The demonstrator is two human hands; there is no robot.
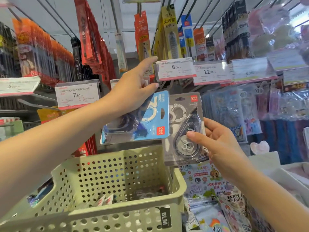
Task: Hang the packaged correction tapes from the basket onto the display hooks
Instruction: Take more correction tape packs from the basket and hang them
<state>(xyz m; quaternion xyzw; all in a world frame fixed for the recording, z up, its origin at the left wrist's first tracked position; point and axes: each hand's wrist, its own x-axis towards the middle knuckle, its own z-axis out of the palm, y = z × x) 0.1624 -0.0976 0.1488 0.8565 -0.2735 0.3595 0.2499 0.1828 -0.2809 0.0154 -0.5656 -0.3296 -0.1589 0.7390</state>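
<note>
My left hand point(133, 84) holds a blue packaged correction tape point(147, 119), tilted sideways, while its index finger reaches up to the 6.00 price tag point(175, 68). My right hand point(215, 143) grips a grey packaged correction tape point(184, 124) upright, just right of the blue one and partly behind it. Below both sits the pale green perforated basket point(180, 186), with more packs lying on its bottom point(147, 193). Metal display hooks point(115, 17) run out from the wall above, loaded with hanging packs.
Red and orange pen packs point(93, 36) hang at upper left, yellow and blue refill packs point(172, 36) above the 6.00 tag. Price tags 7.90 point(76, 95) and 12.00 point(210, 72) flank the hands. Sticker packs point(207, 190) lie at lower right.
</note>
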